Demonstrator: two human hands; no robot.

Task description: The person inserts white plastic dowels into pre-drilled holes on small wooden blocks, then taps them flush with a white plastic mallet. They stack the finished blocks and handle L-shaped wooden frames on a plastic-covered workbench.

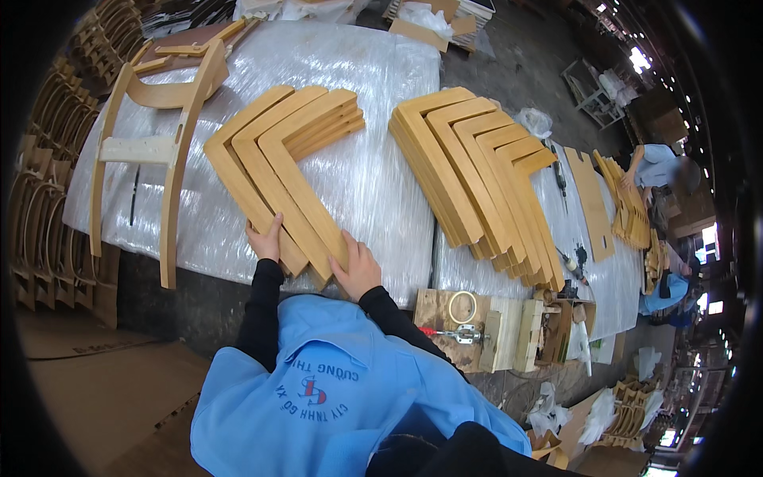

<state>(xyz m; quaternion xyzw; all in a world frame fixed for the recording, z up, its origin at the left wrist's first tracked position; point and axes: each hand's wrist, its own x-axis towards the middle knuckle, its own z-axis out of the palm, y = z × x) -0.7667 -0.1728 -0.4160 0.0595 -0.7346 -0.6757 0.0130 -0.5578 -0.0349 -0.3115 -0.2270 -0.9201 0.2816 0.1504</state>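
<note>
A group of L-shaped, light-brown wooden pieces (290, 179) lies on the plastic-covered table in front of me, layered and overlapping, corners pointing left. My left hand (265, 240) grips the left edge near their lower ends, with the thumb over the wood. On the opposite edge, my right hand (358, 268) is closed on the rightmost piece near its lower end. Some fingertips are hidden under or behind the wood. To the right lies a larger stack of similar angled pieces (485, 175), out of reach of both hands as they are now.
A wooden chair frame (171, 151) stands on the left of the wrapped table (381, 95). At the right near edge are a toggle clamp (467, 335), a pale ring (462, 307) and power tools. Racks of curved wood (48, 191) line the left; a co-worker (660, 165) stands far right.
</note>
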